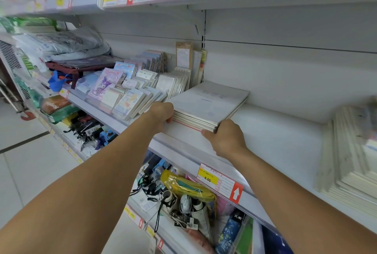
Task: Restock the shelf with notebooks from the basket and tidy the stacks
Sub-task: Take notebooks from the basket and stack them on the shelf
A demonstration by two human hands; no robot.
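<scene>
Gripping one notebook stack (208,105) | left hand (161,112) | right hand (226,137) | shelf (275,141)

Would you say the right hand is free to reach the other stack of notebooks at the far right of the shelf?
Probably yes: the shelf between the right hand and the far-right stack is bare, but that hand now grips the near stack and must let go first.

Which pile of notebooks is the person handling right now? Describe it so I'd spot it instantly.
Find the white middle shelf with the yellow 6.00 price tag on its front edge. Near its left part lies a flat stack of pale notebooks, with the left hand and right hand at its front corners. Unlike the small colourful cartoon notepads standing to its left, it is plain and lies flat.
</scene>
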